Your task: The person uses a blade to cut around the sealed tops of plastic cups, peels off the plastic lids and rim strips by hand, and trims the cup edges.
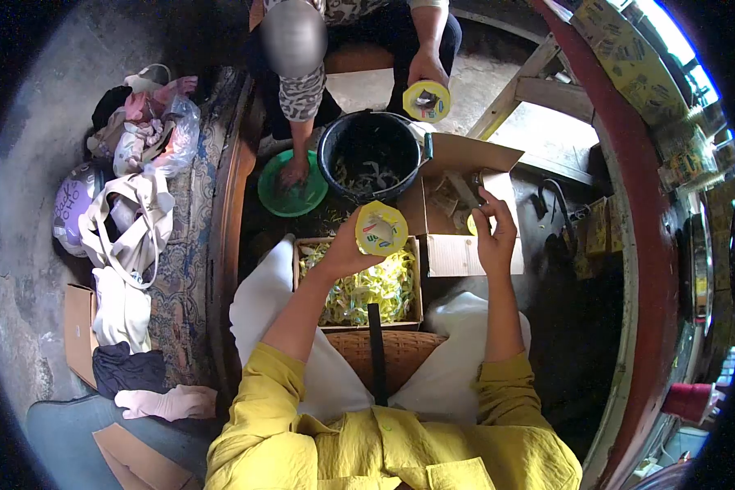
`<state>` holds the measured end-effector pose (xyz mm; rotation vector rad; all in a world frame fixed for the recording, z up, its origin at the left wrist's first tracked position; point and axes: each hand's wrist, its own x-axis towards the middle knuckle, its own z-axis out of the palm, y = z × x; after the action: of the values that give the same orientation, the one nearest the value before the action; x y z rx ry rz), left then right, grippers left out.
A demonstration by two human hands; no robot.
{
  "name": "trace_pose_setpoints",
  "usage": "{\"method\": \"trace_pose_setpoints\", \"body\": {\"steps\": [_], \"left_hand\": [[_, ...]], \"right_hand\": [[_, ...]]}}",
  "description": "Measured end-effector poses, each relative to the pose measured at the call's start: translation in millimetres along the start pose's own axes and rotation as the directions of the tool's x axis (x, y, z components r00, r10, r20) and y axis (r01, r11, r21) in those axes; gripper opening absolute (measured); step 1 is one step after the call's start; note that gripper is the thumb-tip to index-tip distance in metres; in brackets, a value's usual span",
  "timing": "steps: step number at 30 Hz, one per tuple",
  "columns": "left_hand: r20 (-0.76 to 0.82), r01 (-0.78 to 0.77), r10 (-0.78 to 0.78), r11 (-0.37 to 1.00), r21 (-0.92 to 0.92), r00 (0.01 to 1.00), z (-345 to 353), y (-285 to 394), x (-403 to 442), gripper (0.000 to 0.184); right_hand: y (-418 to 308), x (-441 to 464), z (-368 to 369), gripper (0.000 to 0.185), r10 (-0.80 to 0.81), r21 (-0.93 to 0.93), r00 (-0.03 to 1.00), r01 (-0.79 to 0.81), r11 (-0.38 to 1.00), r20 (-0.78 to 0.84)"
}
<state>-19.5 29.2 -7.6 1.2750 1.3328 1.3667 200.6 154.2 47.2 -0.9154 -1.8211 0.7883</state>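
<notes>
My left hand (345, 251) is closed around a yellow-rimmed plastic cup (382, 229) with a printed face and a pale middle. It is held up over a box of yellow shreds (371, 286) between my knees. To the right, my right hand (498, 237) is raised with thumb and fingertips drawn together. What they hold, if anything, is too small to make out. Beside these fingertips, a yellow edge shows at the open cardboard box (465, 255), which contains a few pale pieces.
Opposite sits another person, one hand holding a similar yellow-rimmed cup (426, 101), the other in a green basin (279, 204). A black bucket (328, 159) with scraps stands between us. Clothes and bags (131, 212) lie at left; a red wooden beam (641, 269) runs along the right.
</notes>
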Motion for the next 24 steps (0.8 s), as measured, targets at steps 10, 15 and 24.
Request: {"method": "trace_pose_setpoints", "body": {"steps": [10, 15, 24], "left_hand": [[-0.191, 0.062, -0.096, 0.982, -0.176, 0.977, -11.8, -47.7, 49.3, 0.067], [-0.151, 0.217, -0.187, 0.954, 0.209, 0.971, -52.6, -119.4, 119.5, 0.048], [-0.298, 0.631, -0.566, 0.594, 0.499, 0.769, -50.9, -125.7, 173.9, 0.062]], "right_hand": [[6.2, 9.4, 6.0, 0.035, 0.222, 0.298, 0.954, -0.156, 0.942, -0.2], [1.9, 12.7, 4.3, 0.035, 0.25, 0.38, 0.947, -0.159, 0.911, -0.202], [-5.8, 16.3, -2.3, 0.033, 0.309, 0.412, 0.923, -0.195, 0.89, -0.23]]}}
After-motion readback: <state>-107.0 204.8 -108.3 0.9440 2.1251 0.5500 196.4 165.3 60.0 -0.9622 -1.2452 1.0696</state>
